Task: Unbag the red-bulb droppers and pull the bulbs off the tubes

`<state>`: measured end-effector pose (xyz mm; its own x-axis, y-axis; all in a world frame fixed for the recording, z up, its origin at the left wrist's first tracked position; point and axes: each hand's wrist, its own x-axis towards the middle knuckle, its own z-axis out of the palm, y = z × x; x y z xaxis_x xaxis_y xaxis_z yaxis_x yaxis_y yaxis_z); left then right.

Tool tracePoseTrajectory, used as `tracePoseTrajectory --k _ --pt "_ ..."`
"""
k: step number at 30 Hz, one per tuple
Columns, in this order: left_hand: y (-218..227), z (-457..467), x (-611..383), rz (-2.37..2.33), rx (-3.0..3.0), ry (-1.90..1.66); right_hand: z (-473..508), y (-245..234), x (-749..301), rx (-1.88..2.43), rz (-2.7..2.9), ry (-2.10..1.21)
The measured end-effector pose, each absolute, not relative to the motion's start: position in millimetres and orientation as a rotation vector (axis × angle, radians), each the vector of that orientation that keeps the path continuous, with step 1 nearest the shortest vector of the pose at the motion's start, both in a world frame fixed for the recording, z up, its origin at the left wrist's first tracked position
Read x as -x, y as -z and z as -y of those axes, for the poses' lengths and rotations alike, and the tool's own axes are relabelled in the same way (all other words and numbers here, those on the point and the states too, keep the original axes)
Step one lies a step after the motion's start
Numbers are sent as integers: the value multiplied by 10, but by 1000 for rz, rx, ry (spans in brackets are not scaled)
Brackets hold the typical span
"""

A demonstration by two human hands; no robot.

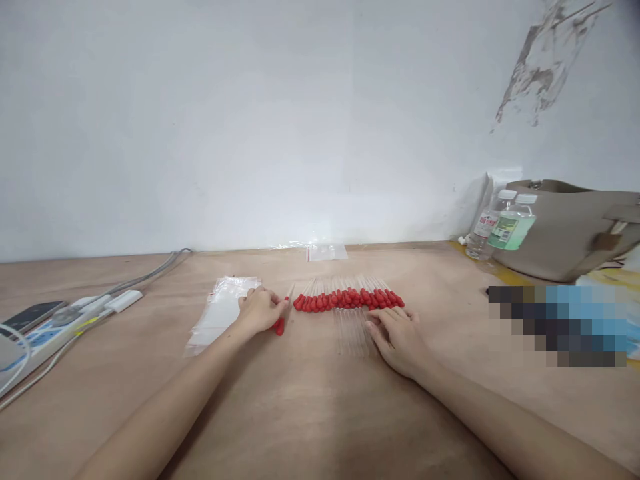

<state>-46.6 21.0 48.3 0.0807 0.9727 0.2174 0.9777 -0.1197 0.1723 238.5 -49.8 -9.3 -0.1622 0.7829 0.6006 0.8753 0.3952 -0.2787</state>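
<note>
Because the red-tipped clear sticks point(350, 299) lie side by side across the middle of the table point(300, 413), their coloured ends gathered in one band, they look arranged for easy counting or lifting in small lots. Most of their thin shafts point away toward the wall point(250, 133), while a group of clear shafts point(353, 337) runs back toward the person, perhaps laid opposite to keep the bundle compact. Flat plastic bags point(220, 310) are fanned to the left, probably so that one is always within reach.

The two hands are well apart. The left hand point(257, 310) rests beside the bags, fingers curled and thumb brought in close to an upright-looking red tip point(287, 301); more red point(280, 327) shows just below the thumb, but whether the fingers pinch any of it I cannot tell. The right hand point(400, 333) lies at the row's right end, half open with fingers loosely bent, next to the nearer shafts; a firm hold cannot be made out
</note>
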Motion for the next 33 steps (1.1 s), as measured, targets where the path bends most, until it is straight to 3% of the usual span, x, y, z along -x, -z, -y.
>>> tracePoseTrajectory --k 6,11,22,33 --pt "-519 159 402 1469 2312 743 478 86 -2380 1303 1840 305" --pt "-243 447 152 1101 2551 735 540 19 -2332 1103 1955 393" --pt "-106 508 70 915 2584 923 596 30 -2133 1018 2199 237" --pt "-134 522 -40 778 2685 832 638 0 -2105 853 2263 275"
